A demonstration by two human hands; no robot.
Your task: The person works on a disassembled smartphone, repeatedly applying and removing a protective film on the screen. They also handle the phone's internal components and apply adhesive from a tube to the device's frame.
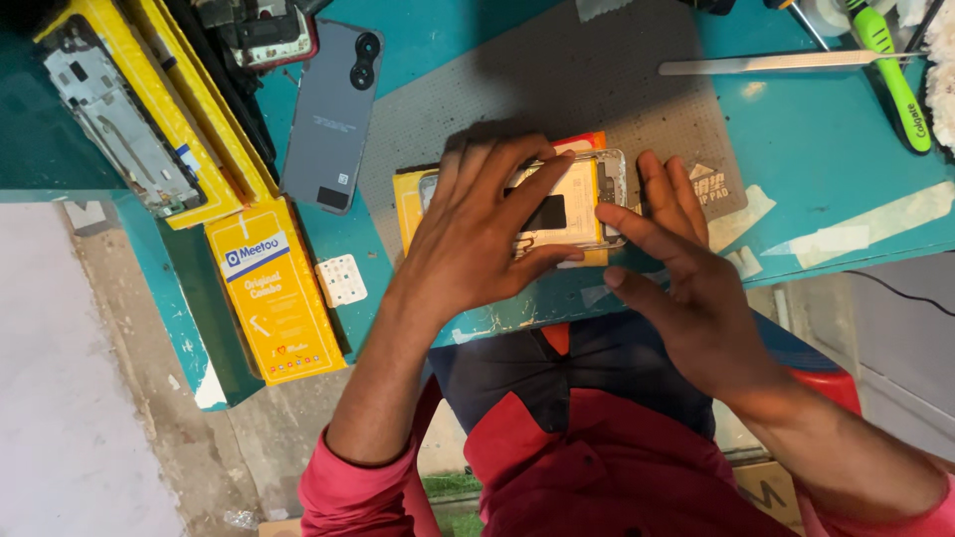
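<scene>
The left hand (487,224) lay spread, fingers open, pressing flat on a clear phone case (587,199) that sat on a yellow packet (410,204) at the near edge of the grey work mat (557,89); the right hand (686,268) was open too, its fingertips (609,214) pinching at the case's right end; whether anything sat inside the case was hard to tell under the palm. The risk, as I judged it: the stack sat close to the teal table (816,149) edge, so a hard push could slide packet and case off; uneven pressure might also flex or crack the thin shell. A grey phone (333,114) lay well apart, upper left.
</scene>
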